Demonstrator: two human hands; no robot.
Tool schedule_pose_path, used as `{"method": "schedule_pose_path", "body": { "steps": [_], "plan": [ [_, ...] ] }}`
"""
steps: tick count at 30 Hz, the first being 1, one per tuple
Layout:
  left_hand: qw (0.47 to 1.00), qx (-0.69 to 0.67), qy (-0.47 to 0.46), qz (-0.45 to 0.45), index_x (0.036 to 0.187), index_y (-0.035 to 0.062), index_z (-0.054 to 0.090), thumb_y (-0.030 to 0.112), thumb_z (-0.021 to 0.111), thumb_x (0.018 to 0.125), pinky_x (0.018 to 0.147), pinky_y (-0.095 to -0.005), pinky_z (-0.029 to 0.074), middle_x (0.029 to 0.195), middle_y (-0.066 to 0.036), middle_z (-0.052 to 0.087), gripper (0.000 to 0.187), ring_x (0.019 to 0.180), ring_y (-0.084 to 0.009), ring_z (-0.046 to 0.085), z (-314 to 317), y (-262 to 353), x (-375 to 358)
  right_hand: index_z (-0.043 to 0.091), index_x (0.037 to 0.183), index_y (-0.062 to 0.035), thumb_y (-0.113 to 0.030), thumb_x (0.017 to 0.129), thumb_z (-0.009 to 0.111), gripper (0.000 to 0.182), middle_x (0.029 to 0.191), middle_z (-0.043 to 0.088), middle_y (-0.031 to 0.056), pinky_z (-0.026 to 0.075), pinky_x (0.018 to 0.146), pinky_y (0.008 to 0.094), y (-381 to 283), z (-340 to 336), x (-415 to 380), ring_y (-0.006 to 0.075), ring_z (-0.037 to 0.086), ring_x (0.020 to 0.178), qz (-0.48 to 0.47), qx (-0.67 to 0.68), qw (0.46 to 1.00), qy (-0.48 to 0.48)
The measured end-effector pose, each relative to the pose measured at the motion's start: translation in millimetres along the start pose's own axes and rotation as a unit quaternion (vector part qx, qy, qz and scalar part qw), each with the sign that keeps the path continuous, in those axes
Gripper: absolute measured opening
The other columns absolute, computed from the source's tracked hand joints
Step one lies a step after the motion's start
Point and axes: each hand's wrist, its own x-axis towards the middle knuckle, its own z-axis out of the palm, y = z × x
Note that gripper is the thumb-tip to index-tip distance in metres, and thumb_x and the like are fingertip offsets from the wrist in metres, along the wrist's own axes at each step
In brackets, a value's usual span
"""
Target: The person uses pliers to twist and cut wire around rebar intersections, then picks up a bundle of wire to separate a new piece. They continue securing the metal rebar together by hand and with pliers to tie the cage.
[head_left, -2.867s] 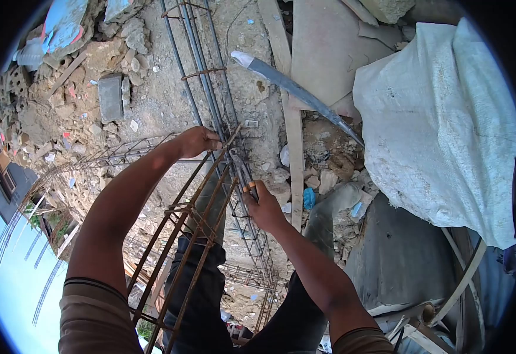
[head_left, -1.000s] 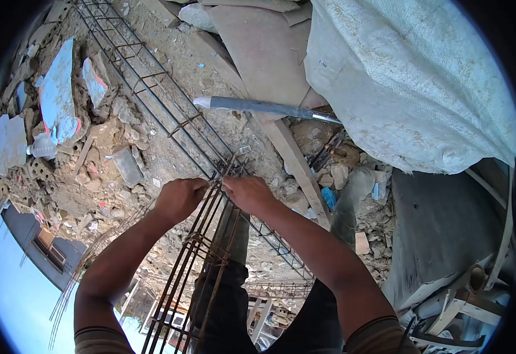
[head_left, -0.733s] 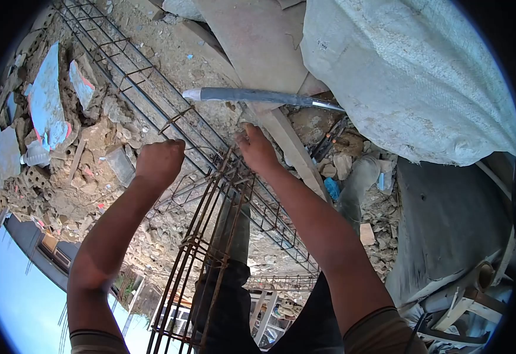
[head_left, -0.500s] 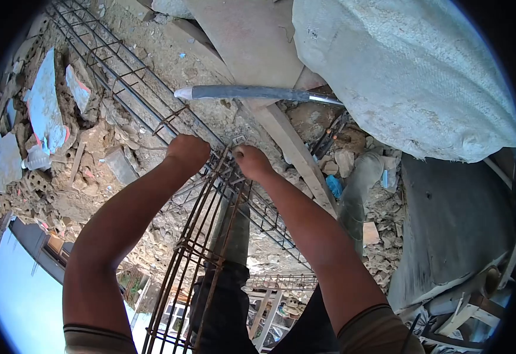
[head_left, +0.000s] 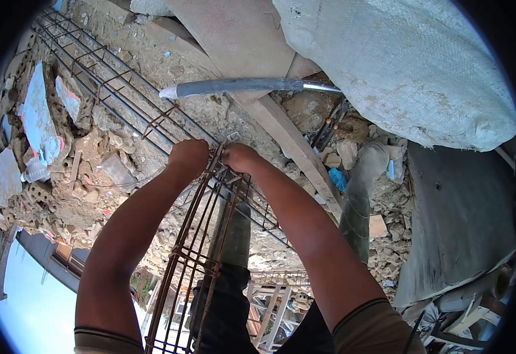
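Note:
My left hand (head_left: 188, 158) is closed in a fist at the junction of two rebar cages. Close beside it, my right hand (head_left: 242, 158) is also closed, with its fingers curled in over the same junction. Whatever either fist grips is hidden by the fingers. A rusty rebar cage (head_left: 194, 255) runs from below the hands down between my arms, its long bars tied by cross stirrups. The other, darker rebar cage (head_left: 129, 88) lies diagonally from the upper left, passes under my hands and continues to the lower right.
Broken masonry (head_left: 102, 150) and blue-painted wall chunks (head_left: 41, 115) cover the ground at left. A wrapped curved bar (head_left: 234, 87) lies above the hands, across a wooden plank (head_left: 290, 141). At right are a large white woven sack (head_left: 405, 71), a dark sheet (head_left: 461, 218) and my boot (head_left: 355, 218).
My right hand has come slightly nearer to my left at the junction. Both hands stay closed. The surroundings have shifted left in the view.

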Motion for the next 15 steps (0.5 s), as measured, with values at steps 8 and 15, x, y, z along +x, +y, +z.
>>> {"method": "schedule_pose_path", "body": {
  "steps": [8,15],
  "plan": [
    [0.998,-0.031,0.029,0.053,0.095,0.0011,0.072,0.012,0.059,0.086,0.083,-0.0457,0.057,0.098,-0.021,0.072,0.019,0.095,-0.0360,0.071,-3.7,19.7,26.5,0.069,0.098,-0.0014,-0.021,0.083,0.063,0.025,0.109,0.067,0.0198,0.054,0.087,0.0459,-12.5,-14.3,-17.5,0.0361,0.066,0.101,-0.151,-0.121,0.970,0.145],
    [0.990,-0.127,-0.056,0.002,0.088,0.0039,0.074,0.022,0.070,0.080,0.076,-0.0429,0.057,0.091,-0.020,0.073,0.020,0.090,-0.0343,0.072,11.1,15.2,63.5,0.072,0.097,-0.0014,-0.021,0.083,0.066,0.025,0.099,0.071,0.0194,0.053,0.084,0.0441,-23.9,-7.8,-28.0,0.0349,0.069,0.094,0.026,0.083,0.992,0.095]
  ]
}}
